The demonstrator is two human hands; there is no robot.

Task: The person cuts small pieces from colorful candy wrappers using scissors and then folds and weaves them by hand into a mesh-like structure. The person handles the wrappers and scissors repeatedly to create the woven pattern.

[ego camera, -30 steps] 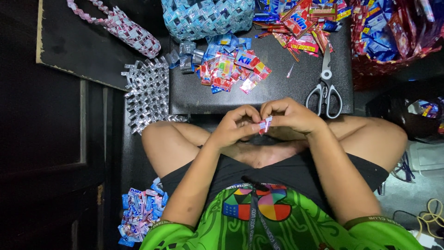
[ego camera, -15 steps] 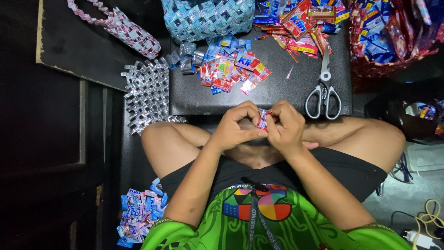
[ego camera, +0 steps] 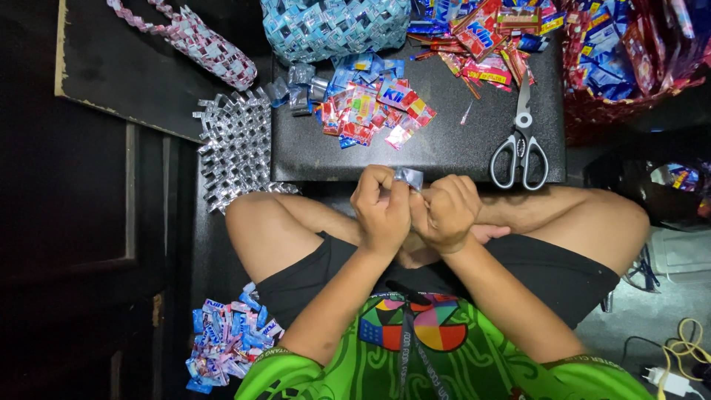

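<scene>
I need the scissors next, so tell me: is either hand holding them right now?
No: the scissors lie untouched on the black board, while the left hand and right hand together pinch a small folded wrapper.

Small folded silvery wrapper strip (ego camera: 409, 177), pinched upright between hands.

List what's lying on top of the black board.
On the board: scissors, a pile of folded wrappers, loose wrappers at the far edge. The blue woven piece overlaps its far edge; what lies under it is hidden.
</scene>
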